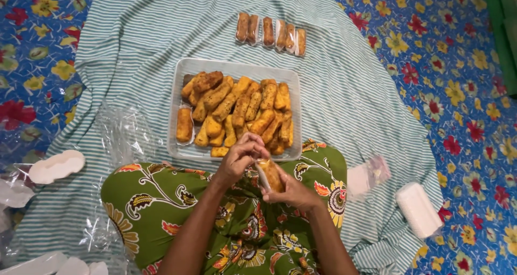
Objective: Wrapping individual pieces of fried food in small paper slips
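Sitting over a clear plastic tray of golden fried rolls, the person's right hand cradles one fried roll in its clear sleeve while the left hand pinches the sleeve's top, apparently mid-wrapping, with sealing seemingly due.

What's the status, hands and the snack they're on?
Both hands hold one fried roll in clear wrap. Full tray just ahead. Nothing in the way.

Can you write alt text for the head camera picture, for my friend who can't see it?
Two hands, left hand and right hand, hold a fried roll in clear wrap above a tray of rolls, on a striped cloth.
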